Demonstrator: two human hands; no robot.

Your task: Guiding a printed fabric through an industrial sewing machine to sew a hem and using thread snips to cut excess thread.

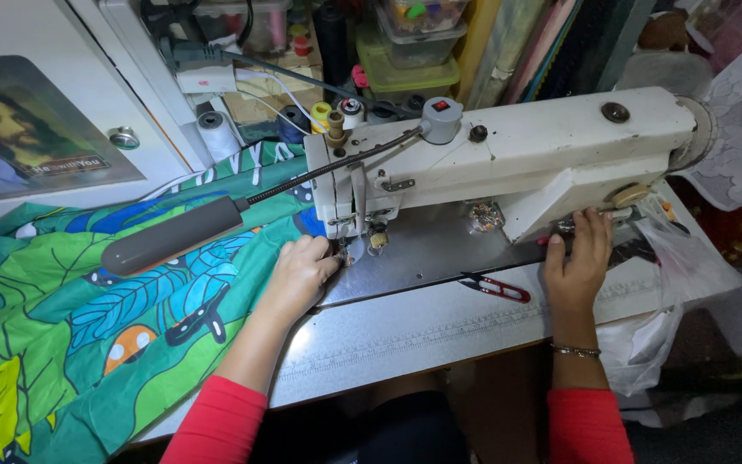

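**Fingers close to the needle**

The left hand [301, 273] curls closed on the edge of the green printed fabric [88, 309], pressing it at the presser foot [352, 251] of the white sewing machine [508, 155]. The right hand [579, 253] rests open, fingers flat, seemingly on a lever under the arm. With 2 hands apart, fingertips risk the needle if cloth feeds suddenly. Red snips [495, 288] lie between.

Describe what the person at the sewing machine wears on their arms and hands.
Both arms have red sleeves pushed up, ending below the elbow, so the forearms are bare. The left hand is bare, with no ring or glove in view. The right hand is also bare, and a thin metal bracelet circles that wrist, just above the sleeve cuff.
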